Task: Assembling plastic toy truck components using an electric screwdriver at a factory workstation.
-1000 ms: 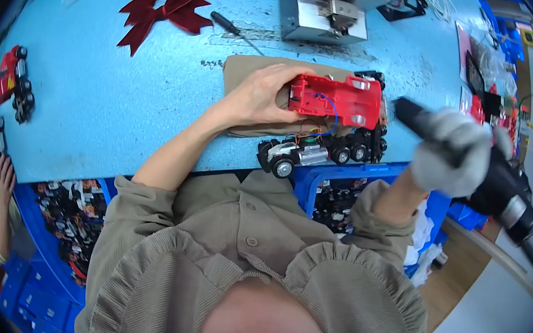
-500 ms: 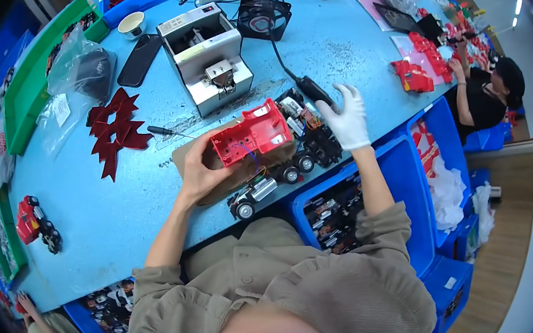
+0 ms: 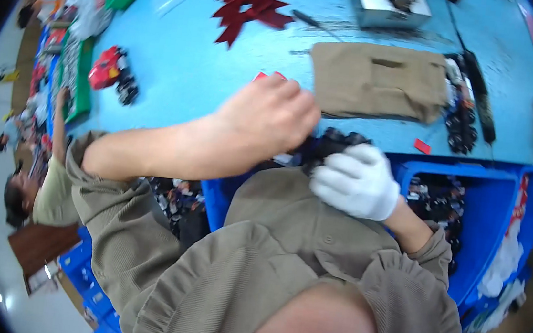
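My bare left hand (image 3: 271, 113) is closed in a fist at the table's front edge. Slivers of a red plastic shell (image 3: 280, 75) peek out past its knuckles; the rest is hidden behind the hand. Close by on the right, my white-gloved right hand (image 3: 357, 184) curls its fingers over a black toy truck chassis (image 3: 340, 140), held low over my lap. Motion blurs both hands, and I cannot tell whether shell and chassis are joined. Beyond them a brown folded pad (image 3: 341, 77) lies on the table, with another chassis (image 3: 461, 119) at its right end.
A black corded tool (image 3: 480, 98) and a small red piece (image 3: 422, 146) lie right of the pad. Dark red cut pieces (image 3: 248, 2) and a screwdriver (image 3: 305, 18) are farther back. A red toy truck (image 3: 109, 70) stands left. Blue bins (image 3: 498, 191) line the front edge; a co-worker (image 3: 50, 189) sits left.
My view has swung left. Both hands have come down toward my lap, the left taking the red shell off the pad. My right hand, open before, now grips a chassis.
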The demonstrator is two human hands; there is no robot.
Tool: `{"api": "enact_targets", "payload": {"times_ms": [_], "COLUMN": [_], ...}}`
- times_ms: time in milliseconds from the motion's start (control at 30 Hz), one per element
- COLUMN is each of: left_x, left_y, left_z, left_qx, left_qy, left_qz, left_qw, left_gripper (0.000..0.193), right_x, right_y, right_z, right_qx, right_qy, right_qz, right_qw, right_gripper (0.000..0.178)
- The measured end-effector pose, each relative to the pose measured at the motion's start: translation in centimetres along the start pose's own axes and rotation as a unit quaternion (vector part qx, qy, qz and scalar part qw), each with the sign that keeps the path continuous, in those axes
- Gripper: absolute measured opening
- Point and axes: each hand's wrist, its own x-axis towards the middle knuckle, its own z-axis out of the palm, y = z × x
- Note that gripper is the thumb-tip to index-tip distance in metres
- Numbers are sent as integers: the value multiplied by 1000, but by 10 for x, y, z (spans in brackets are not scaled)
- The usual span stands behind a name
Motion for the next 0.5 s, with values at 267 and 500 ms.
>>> {"api": "enact_targets", "payload": {"times_ms": [267,500], "left_x": [-35,-70], "left_y": [8,-47], "left_z": [74,97], "left_qx": [289,371], "left_qy": [-260,-145], "left_qz": [-108,-202], "left_qw": [915,895], "left_gripper": [40,52], "right_x": [50,101], "right_y": [-43,-31], "right_z": [104,141], "right_qx": [52,61], "right_qy": [36,41], "right_qz": [-63,-66], "right_qw": [996,995], "right_gripper": [11,7]}}
